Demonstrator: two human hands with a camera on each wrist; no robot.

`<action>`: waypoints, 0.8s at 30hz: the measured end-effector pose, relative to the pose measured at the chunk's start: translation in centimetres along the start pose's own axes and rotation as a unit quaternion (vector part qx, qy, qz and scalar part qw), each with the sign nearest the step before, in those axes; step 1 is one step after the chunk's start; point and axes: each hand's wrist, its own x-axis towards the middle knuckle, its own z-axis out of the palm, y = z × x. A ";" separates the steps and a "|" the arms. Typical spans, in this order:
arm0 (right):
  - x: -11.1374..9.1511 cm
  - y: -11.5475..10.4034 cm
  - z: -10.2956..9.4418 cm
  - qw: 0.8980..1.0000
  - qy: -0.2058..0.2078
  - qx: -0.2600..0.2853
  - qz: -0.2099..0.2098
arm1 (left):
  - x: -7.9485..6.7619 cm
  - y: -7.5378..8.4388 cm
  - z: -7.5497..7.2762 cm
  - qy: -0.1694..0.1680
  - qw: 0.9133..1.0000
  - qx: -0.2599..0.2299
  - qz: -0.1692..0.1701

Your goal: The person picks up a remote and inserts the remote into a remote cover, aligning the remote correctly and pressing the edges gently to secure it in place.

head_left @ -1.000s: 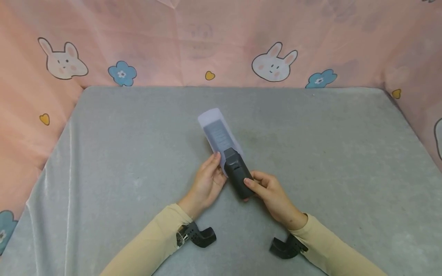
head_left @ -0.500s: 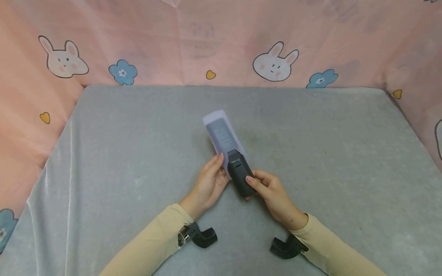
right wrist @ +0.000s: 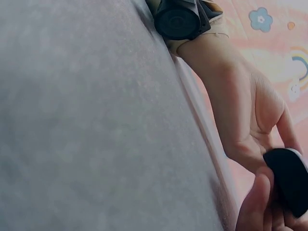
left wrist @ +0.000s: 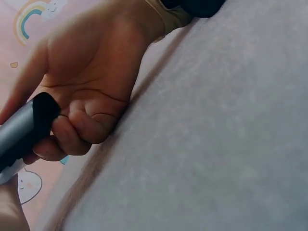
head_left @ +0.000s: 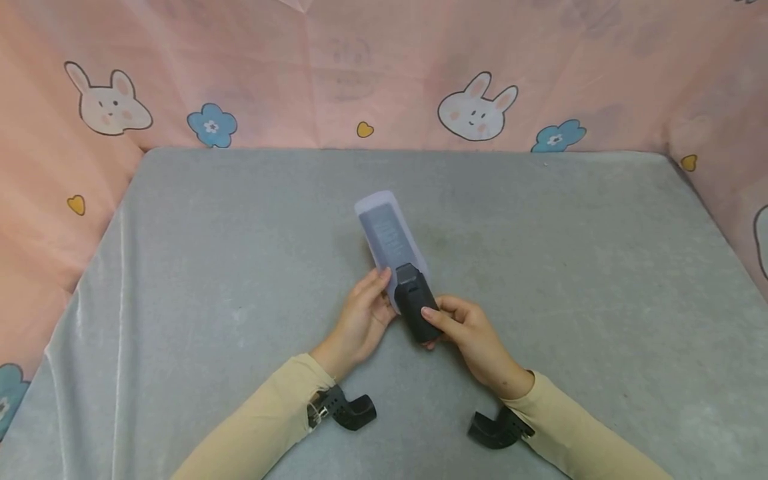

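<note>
Both hands hold an angled pair of objects above the middle of the table. My left hand (head_left: 360, 317) grips the lower left side of a long translucent lavender case (head_left: 387, 230), with its thumb along the edge. A dark panel with faint pale text shows on the case. Over the case's lower end lies a black elongated device (head_left: 414, 303) with a narrower, bevelled top. My right hand (head_left: 471, 337) pinches its lower end, thumb on top. In the left wrist view, the right hand's fingers curl under the black device (left wrist: 29, 125); the right wrist view shows its rounded end (right wrist: 288, 180).
A grey cloth covers the table (head_left: 570, 280), with folds along its left side. Behind and at both sides hangs a pink curtain (head_left: 396, 73) printed with rabbits, flowers and hearts. Black camera mounts (head_left: 351, 410) sit on both wrists.
The lavender case has shifted slightly right and stands a little steeper, the left hand moving with it. The right hand keeps its grip on the black device with almost no movement.
</note>
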 end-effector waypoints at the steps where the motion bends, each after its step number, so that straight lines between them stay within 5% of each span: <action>1: 0.0 0.0 0.0 1.000 -0.006 -0.002 0.001 | 0.0 0.0 0.0 0.004 1.000 -0.001 0.006; 11: 0.1 0.0 0.0 0.998 -0.053 0.014 -0.011 | 0.2 0.4 -0.2 0.031 0.998 0.019 0.053; 24: 0.0 0.3 0.0 0.998 -0.067 0.006 0.000 | 0.1 0.4 -0.4 0.025 0.998 0.020 0.046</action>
